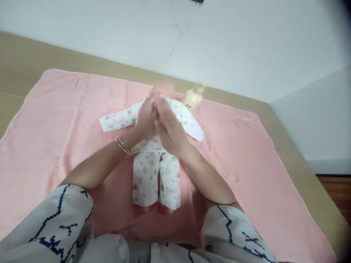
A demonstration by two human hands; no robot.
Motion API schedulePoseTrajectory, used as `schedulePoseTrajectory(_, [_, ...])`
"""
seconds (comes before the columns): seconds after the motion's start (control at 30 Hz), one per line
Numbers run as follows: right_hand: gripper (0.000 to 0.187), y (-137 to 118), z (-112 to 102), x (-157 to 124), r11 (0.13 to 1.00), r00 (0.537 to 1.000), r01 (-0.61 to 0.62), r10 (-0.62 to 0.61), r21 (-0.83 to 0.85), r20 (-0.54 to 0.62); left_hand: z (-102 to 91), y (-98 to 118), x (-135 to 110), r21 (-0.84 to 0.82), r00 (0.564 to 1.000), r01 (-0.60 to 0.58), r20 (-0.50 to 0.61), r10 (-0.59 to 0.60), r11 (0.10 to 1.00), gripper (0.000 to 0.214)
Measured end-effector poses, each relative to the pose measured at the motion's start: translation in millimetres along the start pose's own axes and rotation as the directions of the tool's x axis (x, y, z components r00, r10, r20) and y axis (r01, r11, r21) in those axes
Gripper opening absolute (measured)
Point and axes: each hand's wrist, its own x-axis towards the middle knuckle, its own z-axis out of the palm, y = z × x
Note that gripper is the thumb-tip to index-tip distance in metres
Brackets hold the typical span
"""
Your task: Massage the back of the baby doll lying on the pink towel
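A baby doll (145,179) in white printed pyjamas lies on a pink blanket (90,98), its head towards the wall and its feet towards me. My left hand (148,114) and my right hand (170,128) meet above its chest, the palms facing each other. The right fingers are stretched out and overlap the left ones; neither hand shows anything held. Behind the hands, the doll's face and part of its chest are hidden. The long sleeves spread out to both sides, and the bare feet stick out below the trousers.
A pale yellow pump bottle (193,96) lies tilted beside the doll's head at the right. The blanket covers much of a wooden table (24,54). A cracked white wall (115,36) stands behind it. The table's right edge drops to a reddish-brown wooden surface (337,197).
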Motion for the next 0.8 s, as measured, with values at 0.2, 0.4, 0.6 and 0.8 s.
schedulePoseTrajectory(0.2, [0.062,49,23,17,0.994,0.991,-0.103,0.106,-0.039,0.085,0.5,-56,0,0.01,0.988,0.035,-0.154,-0.033,0.999,0.05])
schedulePoseTrajectory(0.4, [0.06,70,18,20,0.934,0.941,-0.317,0.332,-0.166,0.07,4.7,-53,-4,0.139,0.988,-0.003,-0.155,0.024,0.99,0.049])
schedulePoseTrajectory(0.6, [0.055,43,25,12,0.944,0.965,-0.219,0.247,-0.245,0.089,1.8,-52,-5,0.116,0.986,-0.017,-0.164,0.036,0.993,0.052])
schedulePoseTrajectory(0.8, [0.057,76,16,21,0.945,0.952,-0.284,0.298,-0.164,0.065,2.3,-52,-5,0.129,0.986,-0.039,-0.156,0.059,0.991,0.061])
